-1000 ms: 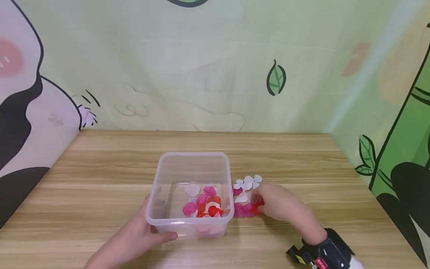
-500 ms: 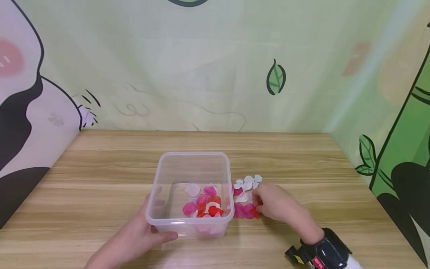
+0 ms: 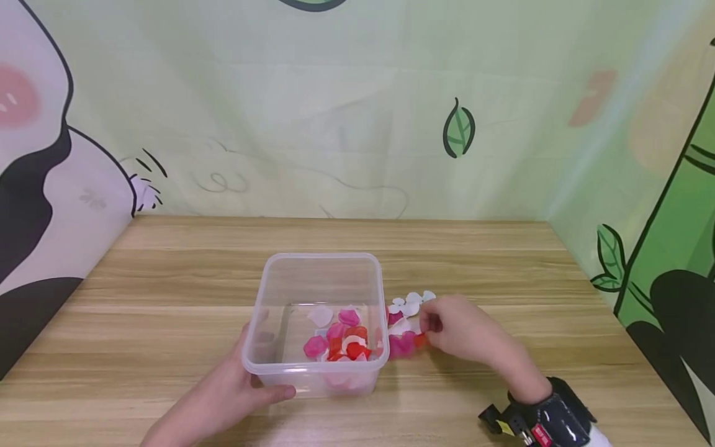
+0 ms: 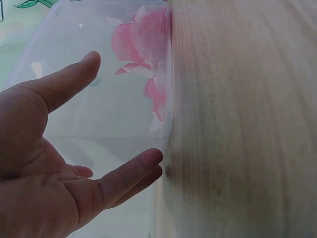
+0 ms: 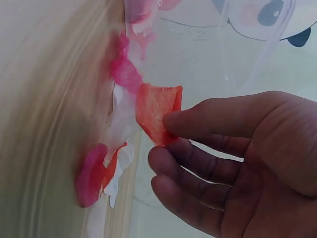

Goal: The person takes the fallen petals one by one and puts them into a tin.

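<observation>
A clear plastic container (image 3: 314, 371) stands on the table with red, pink and white petals (image 3: 349, 341) inside it. At its near left corner, my left hand (image 3: 237, 382) holds it, thumb along the front wall and fingers at the left side. The left wrist view shows this hand's thumb and fingers spread against the see-through wall. To the right of the container, my right hand (image 3: 463, 329) pinches a red petal (image 5: 156, 111) between thumb and fingers, just over the loose petals. Those include magenta petals (image 3: 401, 345) and white petals (image 3: 412, 303).
The wooden table (image 3: 195, 267) reaches back to a printed cloth backdrop (image 3: 313, 124). A strapped camera (image 3: 550, 410) sits on the right wrist. The container's right wall (image 3: 384, 310) rises close beside the loose petals.
My right hand has shifted slightly away from me, lifting the red petal off the magenta ones. My left hand and the container have stayed put.
</observation>
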Demonstrator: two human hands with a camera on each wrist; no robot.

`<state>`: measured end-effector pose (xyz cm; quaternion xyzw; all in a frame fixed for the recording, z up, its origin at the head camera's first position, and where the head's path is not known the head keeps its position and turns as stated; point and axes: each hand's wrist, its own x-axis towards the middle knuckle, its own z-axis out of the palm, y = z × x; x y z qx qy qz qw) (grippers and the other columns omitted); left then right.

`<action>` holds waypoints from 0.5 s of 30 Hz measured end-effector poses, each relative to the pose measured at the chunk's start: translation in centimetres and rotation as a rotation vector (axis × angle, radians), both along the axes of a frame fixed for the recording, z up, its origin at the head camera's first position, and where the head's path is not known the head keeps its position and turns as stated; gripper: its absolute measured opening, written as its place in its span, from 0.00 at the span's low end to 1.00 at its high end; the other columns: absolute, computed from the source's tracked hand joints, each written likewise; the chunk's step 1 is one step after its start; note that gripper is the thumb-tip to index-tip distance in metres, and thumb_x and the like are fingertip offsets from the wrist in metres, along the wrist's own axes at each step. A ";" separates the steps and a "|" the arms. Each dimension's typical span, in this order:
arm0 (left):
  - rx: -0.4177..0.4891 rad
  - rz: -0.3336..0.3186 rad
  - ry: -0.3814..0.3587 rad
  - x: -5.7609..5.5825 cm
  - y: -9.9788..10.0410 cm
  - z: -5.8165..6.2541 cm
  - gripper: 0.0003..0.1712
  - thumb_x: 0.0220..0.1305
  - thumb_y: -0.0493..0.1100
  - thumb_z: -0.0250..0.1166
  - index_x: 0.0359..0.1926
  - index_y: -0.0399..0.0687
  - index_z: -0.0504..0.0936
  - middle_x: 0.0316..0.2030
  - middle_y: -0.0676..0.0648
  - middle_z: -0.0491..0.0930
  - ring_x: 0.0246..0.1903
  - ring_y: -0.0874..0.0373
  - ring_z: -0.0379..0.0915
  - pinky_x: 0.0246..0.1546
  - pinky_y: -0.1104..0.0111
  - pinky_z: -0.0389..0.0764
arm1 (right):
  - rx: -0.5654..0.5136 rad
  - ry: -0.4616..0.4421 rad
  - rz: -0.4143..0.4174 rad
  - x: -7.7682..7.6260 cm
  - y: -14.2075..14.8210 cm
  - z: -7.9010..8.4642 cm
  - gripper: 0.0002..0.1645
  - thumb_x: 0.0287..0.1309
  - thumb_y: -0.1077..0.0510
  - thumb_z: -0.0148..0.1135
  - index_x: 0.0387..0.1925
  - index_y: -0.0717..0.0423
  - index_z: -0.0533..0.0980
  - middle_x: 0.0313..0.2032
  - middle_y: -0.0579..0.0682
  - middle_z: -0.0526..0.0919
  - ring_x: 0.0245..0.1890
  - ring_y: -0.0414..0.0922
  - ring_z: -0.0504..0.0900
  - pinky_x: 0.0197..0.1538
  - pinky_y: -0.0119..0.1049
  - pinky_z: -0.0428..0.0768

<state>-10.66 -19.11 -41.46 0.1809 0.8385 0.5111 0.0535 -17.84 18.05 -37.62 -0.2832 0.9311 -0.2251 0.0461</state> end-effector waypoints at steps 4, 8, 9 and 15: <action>0.000 -0.002 -0.007 0.0 0.0 0.0 0.69 0.51 0.44 0.83 0.82 0.56 0.43 0.69 0.36 0.66 0.61 0.39 0.69 0.55 0.57 0.79 | -0.040 0.000 -0.016 0.1 0.1 0.2 0.15 0.45 0.74 0.65 0.25 0.50 0.78 0.21 0.38 0.73 0.24 0.36 0.71 0.29 0.33 0.74; -0.005 0.002 -0.011 0.0 0.0 0.0 0.70 0.51 0.44 0.83 0.82 0.56 0.43 0.70 0.36 0.65 0.62 0.38 0.68 0.55 0.56 0.78 | -0.065 0.006 -0.029 0.0 0.3 0.5 0.14 0.47 0.74 0.65 0.26 0.50 0.79 0.22 0.39 0.74 0.25 0.37 0.72 0.30 0.33 0.74; -0.008 0.004 -0.012 0.0 0.0 0.0 0.70 0.51 0.44 0.83 0.82 0.56 0.42 0.70 0.36 0.65 0.62 0.38 0.68 0.56 0.55 0.79 | -0.069 0.005 -0.034 0.0 0.3 0.6 0.14 0.48 0.74 0.65 0.26 0.51 0.79 0.22 0.39 0.74 0.25 0.37 0.72 0.30 0.33 0.75; -0.018 0.010 -0.008 0.0 0.0 0.0 0.70 0.51 0.44 0.83 0.82 0.55 0.42 0.69 0.36 0.66 0.62 0.39 0.68 0.56 0.54 0.78 | -0.097 -0.033 -0.072 0.0 0.4 1.3 0.13 0.52 0.74 0.66 0.27 0.53 0.80 0.25 0.41 0.77 0.27 0.40 0.75 0.30 0.35 0.77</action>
